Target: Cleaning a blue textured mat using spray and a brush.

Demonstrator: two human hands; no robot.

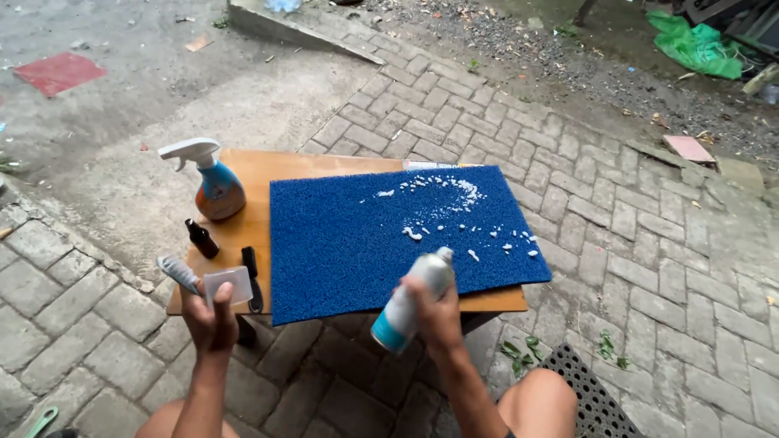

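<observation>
Gripping a spray can [412, 302] in my right hand [434, 312], I am aiming it at the blue mat [357, 235]; my left hand [209, 315] is pinching a translucent cap [228, 285] near the table's [260, 174] left edge.

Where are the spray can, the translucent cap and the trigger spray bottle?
Spray can [410, 304], head view, on its silver body above the right hand's fingers.
Translucent cap [228, 285], head view, on its flat side.
Trigger spray bottle [219, 193], head view, on its orange and blue body.

orange-blue spray bottle [217, 188] on table, silver-teal can [410, 302] in hand
</observation>
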